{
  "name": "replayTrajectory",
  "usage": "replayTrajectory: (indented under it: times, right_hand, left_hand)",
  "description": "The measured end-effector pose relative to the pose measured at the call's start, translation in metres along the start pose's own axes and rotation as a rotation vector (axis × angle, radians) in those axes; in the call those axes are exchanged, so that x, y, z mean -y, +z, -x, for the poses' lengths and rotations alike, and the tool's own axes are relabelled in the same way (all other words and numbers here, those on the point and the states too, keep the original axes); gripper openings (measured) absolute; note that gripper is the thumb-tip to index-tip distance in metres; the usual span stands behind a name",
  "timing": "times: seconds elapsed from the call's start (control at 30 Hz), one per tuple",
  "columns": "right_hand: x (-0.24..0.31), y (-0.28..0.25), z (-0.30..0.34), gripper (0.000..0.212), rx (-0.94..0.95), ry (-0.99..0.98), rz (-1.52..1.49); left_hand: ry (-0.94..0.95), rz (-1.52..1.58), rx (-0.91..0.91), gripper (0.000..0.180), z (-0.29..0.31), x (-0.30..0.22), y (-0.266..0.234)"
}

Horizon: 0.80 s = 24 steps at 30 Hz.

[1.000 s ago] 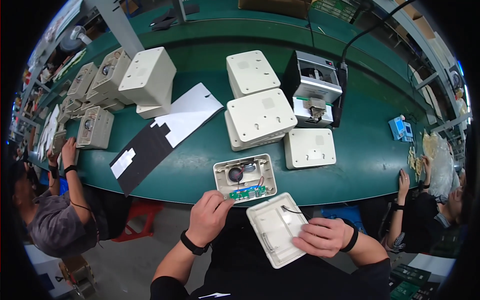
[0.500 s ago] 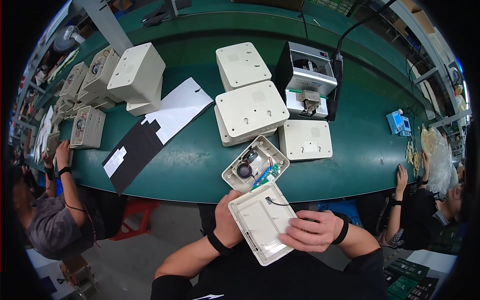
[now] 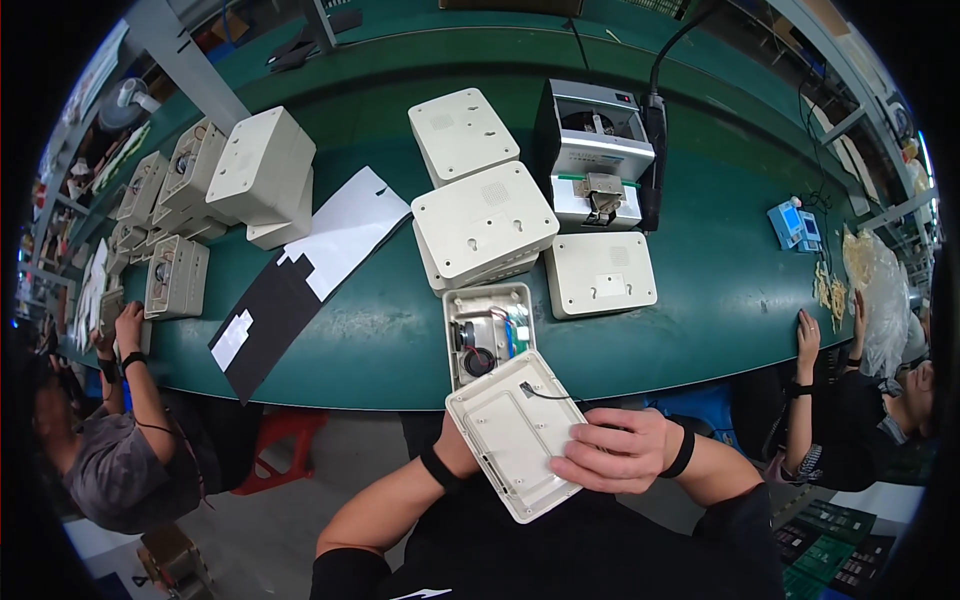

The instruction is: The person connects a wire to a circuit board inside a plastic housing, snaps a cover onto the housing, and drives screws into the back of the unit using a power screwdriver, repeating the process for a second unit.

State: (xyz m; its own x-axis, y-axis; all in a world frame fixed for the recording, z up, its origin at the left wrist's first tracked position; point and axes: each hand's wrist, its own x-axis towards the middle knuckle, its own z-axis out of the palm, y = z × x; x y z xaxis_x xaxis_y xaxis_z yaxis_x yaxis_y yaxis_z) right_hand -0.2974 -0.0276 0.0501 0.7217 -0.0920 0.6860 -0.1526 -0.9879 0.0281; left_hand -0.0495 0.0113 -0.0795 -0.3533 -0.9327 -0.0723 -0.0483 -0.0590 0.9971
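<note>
My right hand (image 3: 615,450) lies flat, fingers clamped on the cover (image 3: 515,435); my left hand, beneath it, is hidden.

A long green bench (image 3: 700,300) carries everything. At its near edge lies an open white housing (image 3: 487,332) with a speaker and wiring inside. Just behind it sits a stack of closed white enclosures (image 3: 483,225), another (image 3: 463,133) further back, and a single one (image 3: 600,273) to the right. A grey machine (image 3: 595,160) stands behind that one. A black and white paper sheet (image 3: 300,285) lies to the left, beside more white boxes (image 3: 262,172). A small blue device (image 3: 795,223) rests far right.
</note>
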Motion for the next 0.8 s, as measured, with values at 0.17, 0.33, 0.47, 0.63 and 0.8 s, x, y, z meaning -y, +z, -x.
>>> replayTrajectory:
  times: [0.17, 0.33, 0.47, 0.63, 0.8]
  right_hand:
    - [-0.006, 0.000, 0.000, 0.022, 0.007, 0.001, 0.051]
    - [-0.010, 0.005, 0.000, 0.023, -0.002, 0.031, 0.080]
    - [-0.009, 0.010, -0.001, 0.024, 0.002, 0.033, 0.091]
    - [-0.008, 0.012, -0.002, 0.025, -0.009, 0.040, 0.125]
    - [-0.003, 0.010, -0.005, 0.026, -0.034, 0.083, 0.109]
  left_hand:
    - [-0.135, 0.282, 0.029, 0.040, -0.014, 0.051, 0.011]
    - [-0.047, 0.053, -0.010, 0.042, -0.024, 0.042, 0.005]
    - [-0.022, 0.025, -0.026, 0.043, -0.026, 0.039, -0.003]
    - [0.034, -0.070, -0.114, 0.043, -0.028, -0.007, -0.020]
    - [0.300, -0.105, -0.048, 0.081, 0.019, -0.061, -0.037]
